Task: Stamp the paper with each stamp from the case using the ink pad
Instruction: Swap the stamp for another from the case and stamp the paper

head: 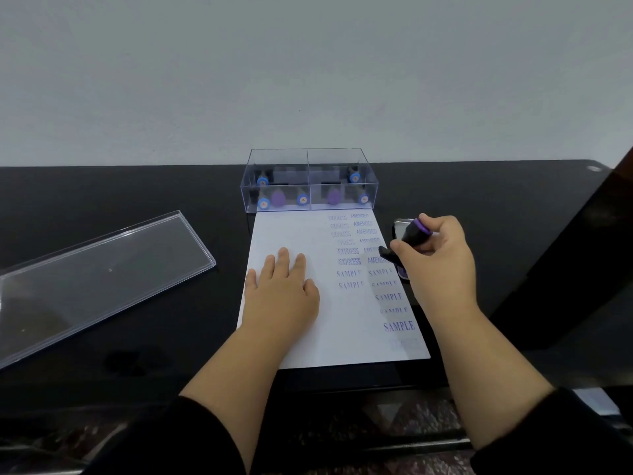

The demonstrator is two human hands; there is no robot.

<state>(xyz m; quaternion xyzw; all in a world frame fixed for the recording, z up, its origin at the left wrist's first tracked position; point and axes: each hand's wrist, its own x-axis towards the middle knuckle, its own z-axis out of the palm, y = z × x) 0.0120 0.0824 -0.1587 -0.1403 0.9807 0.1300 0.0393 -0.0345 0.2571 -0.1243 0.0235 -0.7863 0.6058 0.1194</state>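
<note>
Paper (298,234) at frame centre, pinned by the flat, straight-fingered left hand (282,289), risks a smeared or off-sheet print, since the right hand (436,258) pinches the purple-topped stamp (409,236) tilted at its right edge over the partly hidden ink pad (399,228).

Paper (294,234), right half, blue-violet stamped words: "EXPRESS" column nearest the clear case (310,180), "AMENDED" column just right of it (last ones partly hidden by the stamp); farther from the case, "SAMPLE" repeated in two columns, the lowest print largest, one below it too faint to read.
</note>
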